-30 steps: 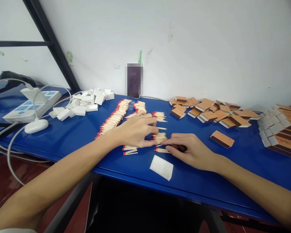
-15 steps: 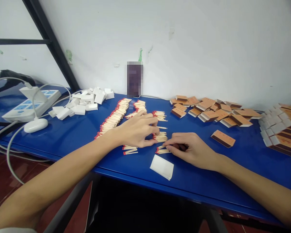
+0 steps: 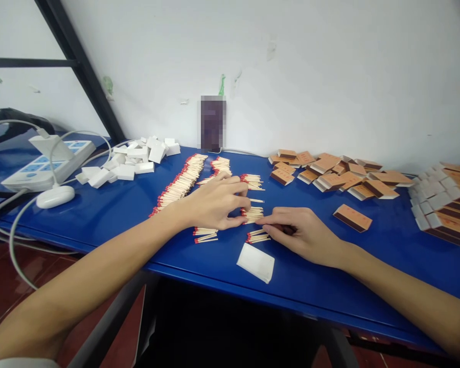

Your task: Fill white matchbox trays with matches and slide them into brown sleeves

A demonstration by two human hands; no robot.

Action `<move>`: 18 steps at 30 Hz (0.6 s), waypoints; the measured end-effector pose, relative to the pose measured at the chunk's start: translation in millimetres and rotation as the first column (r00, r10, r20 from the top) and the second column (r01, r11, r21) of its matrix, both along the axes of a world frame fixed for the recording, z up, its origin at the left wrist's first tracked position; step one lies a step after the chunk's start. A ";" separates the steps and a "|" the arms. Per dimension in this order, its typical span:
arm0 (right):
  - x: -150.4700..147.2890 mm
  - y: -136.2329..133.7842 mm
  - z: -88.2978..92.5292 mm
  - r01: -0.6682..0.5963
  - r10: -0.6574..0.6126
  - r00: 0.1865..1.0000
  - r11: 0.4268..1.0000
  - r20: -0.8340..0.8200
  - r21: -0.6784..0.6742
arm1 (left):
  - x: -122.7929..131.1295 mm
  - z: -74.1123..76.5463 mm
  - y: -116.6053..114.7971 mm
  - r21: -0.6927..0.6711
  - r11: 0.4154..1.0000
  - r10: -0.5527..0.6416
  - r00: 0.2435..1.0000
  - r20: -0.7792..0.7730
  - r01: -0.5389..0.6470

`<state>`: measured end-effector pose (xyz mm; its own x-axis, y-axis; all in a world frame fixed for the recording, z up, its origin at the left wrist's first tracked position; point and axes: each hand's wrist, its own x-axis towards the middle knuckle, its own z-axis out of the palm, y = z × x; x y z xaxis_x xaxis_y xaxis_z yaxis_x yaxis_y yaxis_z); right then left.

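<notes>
Red-headed wooden matches lie in rows on the blue table point(image 3: 310, 286). Over the middle rows arches my left hand point(image 3: 218, 202), its fingers bent and spread, with fingertips and thumb at the red heads of a small match group point(image 3: 255, 214). At the plain ends of that same group is the index fingertip of my right hand point(image 3: 304, 232). Its thumb is parted from the index finger, beside a smaller match group point(image 3: 257, 236); the other fingers are curled under. Just in front lies a flat white matchbox tray point(image 3: 256, 262). A long match row point(image 3: 180, 185) runs left of my left hand.
White matchbox trays point(image 3: 138, 156) are heaped at the back left, near a power strip point(image 3: 48, 163) with cables. Orange matchbox sleeves point(image 3: 337, 174) are piled at the back right, beside stacked matchboxes point(image 3: 444, 204). One orange matchbox sleeve point(image 3: 352, 218) lies apart.
My right index fingertip has moved slightly up and left, from the smaller match group to the ends of the group by my left hand. My left hand has barely moved.
</notes>
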<state>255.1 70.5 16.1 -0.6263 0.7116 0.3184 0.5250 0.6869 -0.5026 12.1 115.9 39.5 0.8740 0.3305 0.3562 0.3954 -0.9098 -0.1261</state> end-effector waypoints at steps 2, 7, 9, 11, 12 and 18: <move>0.5 0.1 0.1 0.007 -0.007 1.000 1.000 0.009 -0.001 | 0.1 0.1 -0.2 -0.004 1.000 0.001 1.000 -0.010 -0.001; 0.9 0.4 -0.9 0.010 -0.011 1.000 1.000 0.025 0.015 | 0.1 0.7 -0.6 -0.007 1.000 0.005 1.000 -0.019 -0.005; 0.5 0.5 -1.6 0.006 -0.007 1.000 1.000 0.021 0.013 | -0.1 1.0 -0.6 -0.010 1.000 0.004 1.000 -0.021 -0.004; 0.1 0.8 -2.0 0.008 -0.008 1.000 1.000 0.023 0.002 | -0.2 1.1 -0.7 -0.013 1.000 0.002 1.000 -0.022 -0.003; 0.0 0.9 -2.0 0.010 -0.010 1.000 1.000 0.026 0.000 | -0.3 1.1 -0.8 -0.013 1.000 0.001 1.000 -0.021 -0.001; -0.3 1.0 -0.5 0.026 -0.026 0.999 1.000 0.042 0.002 | -0.2 1.1 -1.7 -0.015 1.000 0.003 1.000 -0.018 -0.004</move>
